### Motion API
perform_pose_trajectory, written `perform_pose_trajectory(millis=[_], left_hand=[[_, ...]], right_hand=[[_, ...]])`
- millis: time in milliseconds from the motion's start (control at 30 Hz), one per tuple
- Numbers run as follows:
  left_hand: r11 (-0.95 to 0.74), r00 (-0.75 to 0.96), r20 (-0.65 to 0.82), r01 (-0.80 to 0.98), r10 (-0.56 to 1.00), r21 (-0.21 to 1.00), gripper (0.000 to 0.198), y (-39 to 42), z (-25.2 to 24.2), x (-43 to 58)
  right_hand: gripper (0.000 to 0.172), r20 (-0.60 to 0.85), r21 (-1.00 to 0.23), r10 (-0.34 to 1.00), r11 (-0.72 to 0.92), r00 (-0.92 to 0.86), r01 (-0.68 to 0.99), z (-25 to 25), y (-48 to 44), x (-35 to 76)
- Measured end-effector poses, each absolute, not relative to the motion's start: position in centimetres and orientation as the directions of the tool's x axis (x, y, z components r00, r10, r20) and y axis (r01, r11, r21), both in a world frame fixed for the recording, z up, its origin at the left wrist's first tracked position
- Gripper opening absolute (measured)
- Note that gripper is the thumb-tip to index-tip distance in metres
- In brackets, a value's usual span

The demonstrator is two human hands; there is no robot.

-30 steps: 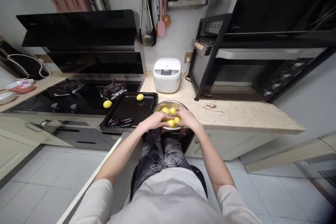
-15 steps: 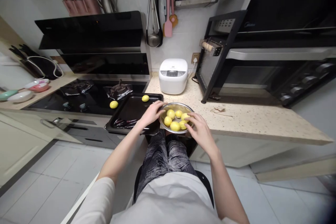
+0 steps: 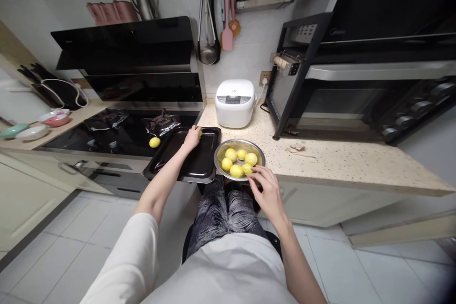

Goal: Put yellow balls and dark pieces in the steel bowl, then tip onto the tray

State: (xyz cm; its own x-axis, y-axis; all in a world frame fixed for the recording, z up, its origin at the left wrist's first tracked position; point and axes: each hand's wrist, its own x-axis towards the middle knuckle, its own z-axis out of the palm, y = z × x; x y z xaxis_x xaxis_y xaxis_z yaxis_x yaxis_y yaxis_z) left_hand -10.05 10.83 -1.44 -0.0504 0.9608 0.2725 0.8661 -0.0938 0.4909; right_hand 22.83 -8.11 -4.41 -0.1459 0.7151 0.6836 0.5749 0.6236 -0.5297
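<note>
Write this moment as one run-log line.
left hand: at yellow fruit on black tray | right hand: at metal bowl of yellow fruits | another fruit: on stove

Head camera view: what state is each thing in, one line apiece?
Round steel bowl: upright, holding six yellow lemons.
Black rectangular tray: open side up, beside the bowl.
Left hand: at a mostly hidden yellow lemon in the tray; grip unclear.
Right hand: fingers parted at the bowl's rim.
Lone yellow lemon: resting on the black glass hob.
White plastic rice cooker: lid shut.
Black oven: door shut.
</note>
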Motion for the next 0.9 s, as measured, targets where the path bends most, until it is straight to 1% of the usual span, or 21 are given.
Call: perform_pose_trajectory(millis=[100,200,267,333,433,500,567,667,800,900], left_hand=[[-0.127,-0.046,0.309,0.848,0.950,0.515,0.036,10.4,-0.8,-9.2],[-0.210,0.010,0.355,0.821,0.935,0.530,0.035,8.8,0.2,-7.6],[-0.325,0.106,0.389,0.764,0.915,0.557,0.035,7.1,0.9,-6.1],[-0.493,0.262,0.431,0.623,0.863,0.608,0.037,5.0,1.4,-4.4],[-0.614,0.448,0.426,0.477,0.786,0.629,0.043,2.1,1.6,-1.8],[-0.645,0.524,0.399,0.463,0.752,0.608,0.042,1.0,1.5,-0.5],[-0.668,0.570,0.377,0.482,0.730,0.567,0.037,0.6,1.2,0.3],[-0.684,0.592,0.364,0.511,0.719,0.521,0.035,0.9,0.8,0.8],[-0.688,0.631,0.316,0.520,0.709,0.506,0.040,1.5,0.7,0.8],[-0.688,0.617,0.332,0.526,0.714,0.501,0.037,1.6,0.8,0.8]], right_hand=[[0.017,0.680,-0.531,0.719,0.619,-0.145,0.578,-4.5,-8.2,22.8],[0.017,0.684,-0.533,0.716,0.619,-0.137,0.577,-4.6,-8.2,22.6],[0.016,0.689,-0.533,0.713,0.621,-0.132,0.575,-4.6,-8.3,22.4],[0.016,0.689,-0.535,0.714,0.618,-0.126,0.575,-4.7,-8.3,22.2],[0.016,0.681,-0.542,0.722,0.610,-0.124,0.578,-4.7,-8.5,22.2],[0.017,0.675,-0.543,0.727,0.606,-0.127,0.581,-4.6,-8.6,22.2],[0.017,0.674,-0.541,0.727,0.605,-0.128,0.584,-4.5,-8.7,22.3],[0.018,0.671,-0.540,0.732,0.596,-0.123,0.594,-4.4,-8.8,22.5],[0.019,0.665,-0.544,0.738,0.587,-0.120,0.600,-4.4,-8.8,22.6],[0.018,0.673,-0.538,0.729,0.596,-0.121,0.596,-4.5,-8.8,22.5]])
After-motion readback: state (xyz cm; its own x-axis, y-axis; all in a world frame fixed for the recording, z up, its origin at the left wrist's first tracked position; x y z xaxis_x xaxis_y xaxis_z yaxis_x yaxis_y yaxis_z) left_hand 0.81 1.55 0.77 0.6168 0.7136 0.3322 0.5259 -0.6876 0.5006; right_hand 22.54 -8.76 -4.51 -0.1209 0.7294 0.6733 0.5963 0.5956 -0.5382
